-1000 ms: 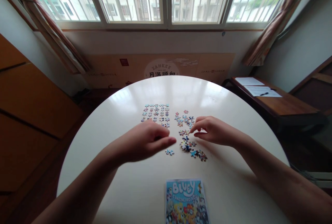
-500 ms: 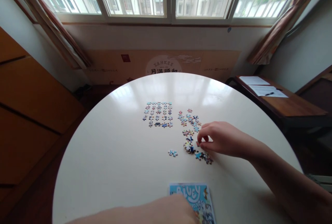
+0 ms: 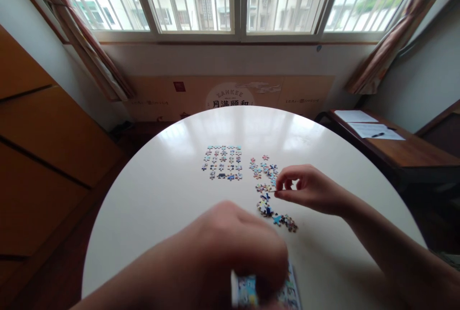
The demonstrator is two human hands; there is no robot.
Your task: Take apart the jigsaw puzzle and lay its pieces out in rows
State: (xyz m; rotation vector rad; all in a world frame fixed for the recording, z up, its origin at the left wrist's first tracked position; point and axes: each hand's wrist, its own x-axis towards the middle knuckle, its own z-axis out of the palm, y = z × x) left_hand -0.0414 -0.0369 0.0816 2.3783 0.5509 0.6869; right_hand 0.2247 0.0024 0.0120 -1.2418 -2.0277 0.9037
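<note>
My right hand (image 3: 305, 188) is at the right side of the loose jigsaw pieces (image 3: 266, 209), with thumb and index finger closed on a puzzle piece (image 3: 274, 191) seen nearly edge-on. Large and blurred in the foreground, my left hand (image 3: 247, 243) hangs over the puzzle box (image 3: 294, 286), its fingers bent downward. Its fingertips are smeared and partly hidden, so whether they hold or touch anything cannot be made out. Beyond it, several pieces (image 3: 223, 159) lie spaced out in rows on the white round table (image 3: 154, 195).
A brown side table (image 3: 420, 149) with paper sheets (image 3: 375, 131) and a dark pen (image 3: 378, 134) stands at the right. Wooden cabinets (image 3: 46, 142) line the left. A printed panel (image 3: 151, 99) is below the window, behind the table.
My left hand has risen forward from the bottom edge and covers much of the box and the small piece group. My right hand has raised a piece slightly. The view has shifted a little.
</note>
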